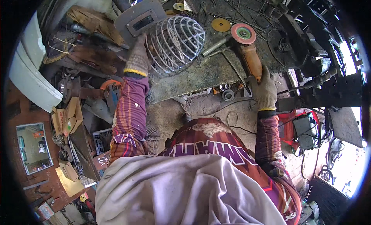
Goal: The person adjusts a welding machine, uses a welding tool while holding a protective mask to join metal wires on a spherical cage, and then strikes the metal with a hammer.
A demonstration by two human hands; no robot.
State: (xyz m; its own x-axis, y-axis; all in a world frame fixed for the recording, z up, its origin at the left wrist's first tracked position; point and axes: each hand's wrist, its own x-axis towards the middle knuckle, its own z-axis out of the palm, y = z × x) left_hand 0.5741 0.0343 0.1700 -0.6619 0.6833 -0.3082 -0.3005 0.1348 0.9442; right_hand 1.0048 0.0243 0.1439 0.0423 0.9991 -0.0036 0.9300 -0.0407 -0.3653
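Note:
My right hand (pixel 264 90), in a grey knit glove, is wrapped round the rear of an orange angle grinder (pixel 250 60). A reddish flap disc (pixel 244 33) sits on its far end, face up. My left hand (pixel 137 59), in the same kind of glove, grips the left end of a dome-shaped cage (pixel 176 43) of bent metal rods; its fingertips are partly hidden. The cage lies on its side on the dark workbench (pixel 189 84). Just beyond my left hand is a grey welding shield (pixel 141 19) with a dark window. The disc is apart from the cage.
A metal pipe with a bent rod (pixel 218 46) lies between cage and grinder. Behind are a tan cutting disc (pixel 220 24), rods and cables. Weathered wood (pixel 94 24) stands at left. A red and grey machine (pixel 303 128) with cables is on the floor at right.

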